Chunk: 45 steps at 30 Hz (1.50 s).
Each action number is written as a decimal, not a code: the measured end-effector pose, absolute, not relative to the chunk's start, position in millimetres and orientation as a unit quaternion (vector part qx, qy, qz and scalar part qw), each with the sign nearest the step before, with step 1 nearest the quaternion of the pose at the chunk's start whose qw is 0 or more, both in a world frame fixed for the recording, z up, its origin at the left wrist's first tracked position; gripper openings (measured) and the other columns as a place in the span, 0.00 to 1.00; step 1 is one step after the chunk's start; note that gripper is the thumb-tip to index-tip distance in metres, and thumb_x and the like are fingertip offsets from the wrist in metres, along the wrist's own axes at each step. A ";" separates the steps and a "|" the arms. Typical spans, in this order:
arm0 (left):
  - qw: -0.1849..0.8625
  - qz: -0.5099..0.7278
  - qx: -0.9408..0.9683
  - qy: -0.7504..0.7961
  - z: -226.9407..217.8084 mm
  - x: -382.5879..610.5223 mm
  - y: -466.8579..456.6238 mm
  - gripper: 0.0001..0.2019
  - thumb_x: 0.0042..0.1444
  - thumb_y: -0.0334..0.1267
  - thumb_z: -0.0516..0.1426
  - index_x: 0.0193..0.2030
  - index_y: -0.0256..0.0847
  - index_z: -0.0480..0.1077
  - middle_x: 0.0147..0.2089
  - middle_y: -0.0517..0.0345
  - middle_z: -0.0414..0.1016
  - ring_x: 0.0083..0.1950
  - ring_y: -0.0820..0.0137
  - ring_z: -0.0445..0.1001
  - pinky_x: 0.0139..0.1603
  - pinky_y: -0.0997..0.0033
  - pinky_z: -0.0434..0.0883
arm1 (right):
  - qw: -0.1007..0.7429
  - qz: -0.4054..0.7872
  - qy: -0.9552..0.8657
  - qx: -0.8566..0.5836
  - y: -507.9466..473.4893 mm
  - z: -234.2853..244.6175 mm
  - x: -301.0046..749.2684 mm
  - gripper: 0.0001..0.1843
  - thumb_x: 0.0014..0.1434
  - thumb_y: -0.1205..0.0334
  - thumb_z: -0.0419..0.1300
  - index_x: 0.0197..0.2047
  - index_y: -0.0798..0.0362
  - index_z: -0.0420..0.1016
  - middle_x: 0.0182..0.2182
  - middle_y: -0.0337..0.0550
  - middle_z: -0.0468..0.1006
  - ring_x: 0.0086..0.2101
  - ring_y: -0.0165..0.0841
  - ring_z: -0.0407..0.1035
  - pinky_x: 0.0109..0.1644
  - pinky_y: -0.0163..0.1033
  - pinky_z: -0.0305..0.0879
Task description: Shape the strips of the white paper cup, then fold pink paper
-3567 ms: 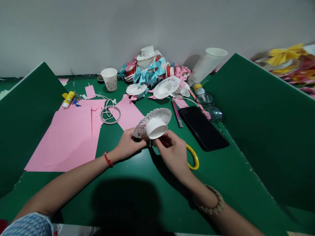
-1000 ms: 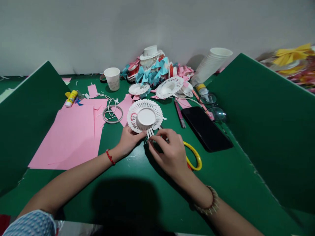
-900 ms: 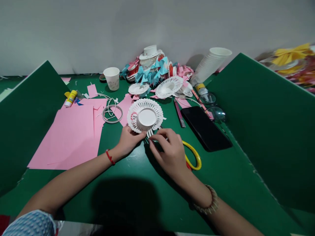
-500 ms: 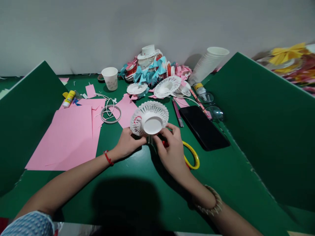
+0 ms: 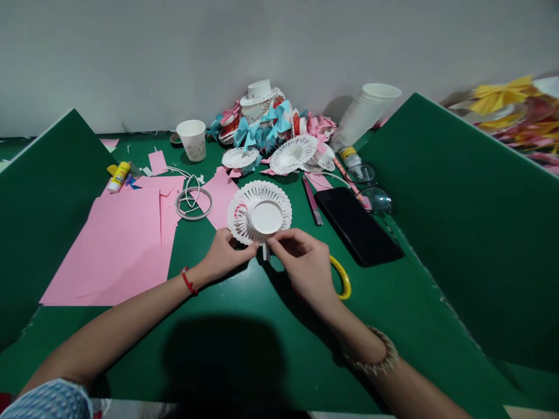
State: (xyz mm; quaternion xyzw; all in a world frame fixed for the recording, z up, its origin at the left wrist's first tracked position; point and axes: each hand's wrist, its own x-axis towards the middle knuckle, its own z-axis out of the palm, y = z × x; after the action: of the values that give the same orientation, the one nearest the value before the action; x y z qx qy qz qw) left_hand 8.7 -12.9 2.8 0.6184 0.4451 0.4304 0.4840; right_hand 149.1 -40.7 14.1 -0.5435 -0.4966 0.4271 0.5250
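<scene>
A white paper cup cut into a fringed, woven rim [image 5: 239, 224] is held between my hands, its round base facing up toward me. My left hand [image 5: 225, 256] grips the rim at the lower left, thumb on top and fingers underneath. On the lower right, my right hand [image 5: 305, 262] pinches at a strip of the fringe with thumb and forefinger. One narrow strip [image 5: 264, 251] sticks down from the rim between the two hands. Partly behind my right hand lies a yellow ring-shaped handle [image 5: 343, 279].
Pink paper sheets [image 5: 113, 244] and a grey tape ring [image 5: 193, 203] lie left. Right are a black phone [image 5: 358, 227], a cutter [image 5: 312, 201] and glasses [image 5: 375, 199]. Finished paper crafts [image 5: 262, 125], a paper cup [image 5: 192, 141] and stacked cups [image 5: 367, 116] stand behind. Green partitions [image 5: 471, 233] flank the table.
My right hand has shifted slightly left and in along the rim, its fingers now closed at the loose strip. The cut cup has tilted a little, its rim spread flatter. My left hand keeps its hold.
</scene>
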 end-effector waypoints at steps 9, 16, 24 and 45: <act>0.475 0.430 0.612 0.464 6.1 8.2 -12.6 0.09 0.41 0.33 0.60 0.32 0.32 0.72 0.32 0.53 0.75 0.32 0.72 0.70 0.35 0.75 0.69 | 0.536 0.431 -0.489 -0.537 -40.8 12.8 146.3 0.05 0.46 0.64 0.61 0.24 0.53 0.67 0.20 0.36 0.70 0.23 0.27 0.66 0.28 0.34 0.64; 0.517 0.427 0.578 0.464 -1.2 8.4 -10.8 0.07 0.39 0.33 0.60 0.26 0.32 0.70 0.26 0.56 0.72 0.28 0.74 0.67 0.30 0.77 0.66 | 0.564 0.453 -0.446 -0.528 -37.9 9.3 144.0 0.14 0.43 0.63 0.63 0.29 0.51 0.61 0.25 0.33 0.68 0.27 0.27 0.69 0.31 0.33 0.66; 0.569 0.459 0.504 0.460 1.4 8.3 -7.7 0.13 0.35 0.34 0.62 0.31 0.32 0.71 0.33 0.51 0.76 0.34 0.70 0.71 0.38 0.72 0.69 | 0.528 0.484 -0.477 -0.509 -40.5 5.4 142.6 0.21 0.46 0.63 0.62 0.40 0.48 0.55 0.25 0.33 0.73 0.27 0.30 0.71 0.34 0.37 0.68; 0.592 0.489 0.446 0.460 0.7 8.1 -4.2 0.10 0.34 0.33 0.63 0.27 0.33 0.71 0.26 0.59 0.74 0.26 0.76 0.68 0.32 0.75 0.67 | 0.455 0.330 -0.621 -0.547 -42.8 3.9 147.7 0.03 0.53 0.67 0.56 0.31 0.53 0.71 0.27 0.41 0.75 0.28 0.32 0.69 0.34 0.39 0.65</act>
State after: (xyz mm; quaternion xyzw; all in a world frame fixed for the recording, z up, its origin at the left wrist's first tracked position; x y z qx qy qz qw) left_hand 8.1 -4.2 0.7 0.4460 0.4595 0.4889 0.5924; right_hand 147.7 -42.8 3.9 -0.5466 -0.6207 0.3298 0.4553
